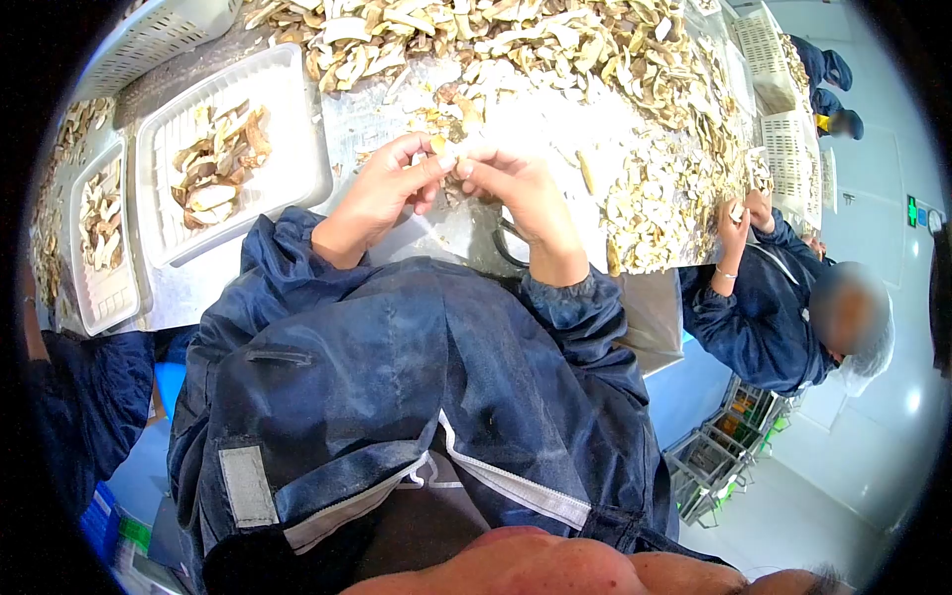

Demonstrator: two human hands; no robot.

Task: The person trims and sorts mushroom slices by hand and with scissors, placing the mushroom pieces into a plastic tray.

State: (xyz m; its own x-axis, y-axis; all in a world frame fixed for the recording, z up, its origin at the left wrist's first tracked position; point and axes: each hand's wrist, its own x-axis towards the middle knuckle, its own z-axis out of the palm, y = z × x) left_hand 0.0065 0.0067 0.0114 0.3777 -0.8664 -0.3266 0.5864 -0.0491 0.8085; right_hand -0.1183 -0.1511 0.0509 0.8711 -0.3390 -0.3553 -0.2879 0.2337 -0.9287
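Across the pale table (349, 117), sliced mushrooms (555, 35) spread beyond both hands. I see the left hand (372, 198) pinching a small yellowish piece (437, 145), probably raised for close view. The right hand (531, 193) meets it, fingertips bunched; I can't tell its grip. A tray (288, 178) crowds the left; a dark loop (506, 248) sits by the right wrist.
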